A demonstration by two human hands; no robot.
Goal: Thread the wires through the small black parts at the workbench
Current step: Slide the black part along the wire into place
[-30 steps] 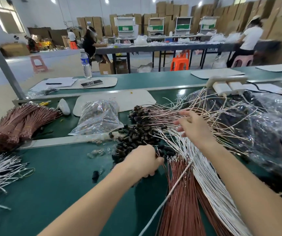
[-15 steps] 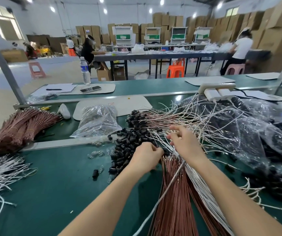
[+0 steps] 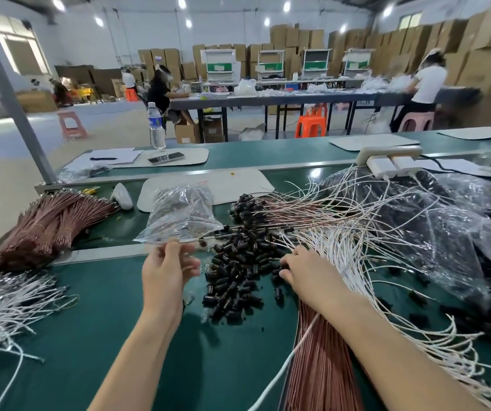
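Left grip (image 3: 168,271) is touching clear bag (image 3: 179,215), fingers loosely spread. Right grip (image 3: 306,274) is lying curled among black parts (image 3: 235,280), hold unclear. Wires (image 3: 342,250) beside it are looking light, springy; pinch near tips.

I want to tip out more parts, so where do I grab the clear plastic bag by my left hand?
Pinch the clear plastic bag at its flat, empty near edge, coming from the near side with the left hand, whose fingers are at it. The dark contents bulge toward the far end, so the near flap is thin enough to pinch.
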